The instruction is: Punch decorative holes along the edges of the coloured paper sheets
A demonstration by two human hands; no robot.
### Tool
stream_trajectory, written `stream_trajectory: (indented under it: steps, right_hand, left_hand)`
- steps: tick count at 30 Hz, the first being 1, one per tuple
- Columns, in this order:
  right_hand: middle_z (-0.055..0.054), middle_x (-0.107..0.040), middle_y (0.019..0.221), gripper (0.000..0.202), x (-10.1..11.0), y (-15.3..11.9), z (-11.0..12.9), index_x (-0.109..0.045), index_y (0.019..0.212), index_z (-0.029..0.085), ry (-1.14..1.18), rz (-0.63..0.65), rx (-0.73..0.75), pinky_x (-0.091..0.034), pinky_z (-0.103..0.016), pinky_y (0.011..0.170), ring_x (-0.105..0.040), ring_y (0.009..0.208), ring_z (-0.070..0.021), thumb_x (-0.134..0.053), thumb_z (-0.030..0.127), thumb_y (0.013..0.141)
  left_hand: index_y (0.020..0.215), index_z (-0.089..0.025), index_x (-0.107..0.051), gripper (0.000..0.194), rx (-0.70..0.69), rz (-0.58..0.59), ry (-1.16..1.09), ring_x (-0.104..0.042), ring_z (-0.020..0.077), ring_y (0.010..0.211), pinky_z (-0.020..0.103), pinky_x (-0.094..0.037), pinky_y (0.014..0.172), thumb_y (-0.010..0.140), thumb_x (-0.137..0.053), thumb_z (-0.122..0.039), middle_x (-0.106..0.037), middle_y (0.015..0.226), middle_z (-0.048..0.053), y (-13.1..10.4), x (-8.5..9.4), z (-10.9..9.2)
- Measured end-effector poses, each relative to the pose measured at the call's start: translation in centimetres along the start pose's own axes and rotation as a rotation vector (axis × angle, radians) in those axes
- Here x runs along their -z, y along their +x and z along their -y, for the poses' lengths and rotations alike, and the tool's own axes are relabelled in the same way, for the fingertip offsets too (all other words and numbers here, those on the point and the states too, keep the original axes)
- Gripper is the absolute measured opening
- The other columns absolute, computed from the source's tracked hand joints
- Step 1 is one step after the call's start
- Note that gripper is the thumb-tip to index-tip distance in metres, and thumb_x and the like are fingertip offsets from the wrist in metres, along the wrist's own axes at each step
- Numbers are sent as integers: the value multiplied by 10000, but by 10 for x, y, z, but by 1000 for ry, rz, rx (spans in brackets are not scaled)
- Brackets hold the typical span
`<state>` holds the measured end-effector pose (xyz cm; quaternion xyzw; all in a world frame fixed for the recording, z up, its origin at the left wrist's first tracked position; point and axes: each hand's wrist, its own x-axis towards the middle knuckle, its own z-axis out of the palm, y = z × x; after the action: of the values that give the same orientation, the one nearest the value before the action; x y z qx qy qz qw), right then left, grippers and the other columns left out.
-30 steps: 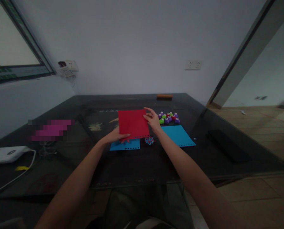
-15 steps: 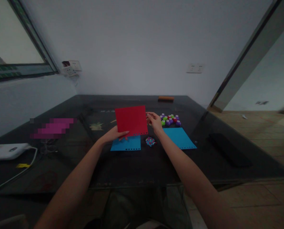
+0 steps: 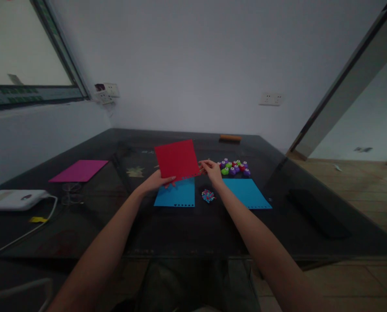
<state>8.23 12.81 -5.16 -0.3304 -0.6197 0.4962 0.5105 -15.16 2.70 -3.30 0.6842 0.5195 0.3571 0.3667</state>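
Observation:
My left hand point(image 3: 156, 180) grips a red sheet point(image 3: 177, 160) by its lower left corner, thumb on the front and fingers behind. The sheet is held up and tilted, with a row of small holes along its lower edge. Beside its lower right corner is my right hand point(image 3: 212, 169), fingertips pinched together; whatever is between them is too small to make out. Below the red sheet a blue sheet point(image 3: 175, 197) with punched holes lies flat. A pile of tiny coloured pieces point(image 3: 208, 196) sits between it and a second blue sheet point(image 3: 248, 193), which is under my right forearm.
Several purple, green and red pieces with eye-like tops point(image 3: 234, 168) stand behind the right blue sheet. A pink sheet point(image 3: 79, 170) and a white device point(image 3: 14, 200) with a cable lie left. A black slab point(image 3: 318, 214) rests right, an orange-brown roll point(image 3: 230, 138) at the back.
The red sheet has tilted, its right side now higher, and shifted slightly left. My right hand stays pinched near its corner. The whole view has turned a little to the left.

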Motion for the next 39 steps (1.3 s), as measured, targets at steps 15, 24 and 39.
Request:
stream_trajectory:
  steps: [15,24,39]
  right_hand:
    - [-57,-676,857,169,-16,28,-23,-662,871,182,-866,31,-41,-437,-281,738,-614,828,-178,-554,155,743]
    - [-158,-512,1209,449,-51,41,-25,-513,1208,155,-1157,81,13,-369,-348,896,-482,1114,-254,-589,212,769]
    - [-148,-550,1120,358,-59,42,-28,-561,1115,171,-1233,64,16,-357,-361,857,-447,1070,-259,-563,364,814]
  left_hand:
    - [705,-91,-635,403,92,-555,-203,-456,116,482,241,-369,488,699,-597,-492,-582,556,55,3,11,8]
    - [690,-106,-625,364,74,-614,-252,-441,111,476,240,-353,481,693,-599,-468,-579,558,51,1,8,0]
    - [727,-99,-632,342,79,-528,-207,-497,127,525,253,-403,523,729,-595,-439,-639,681,102,7,1,11]
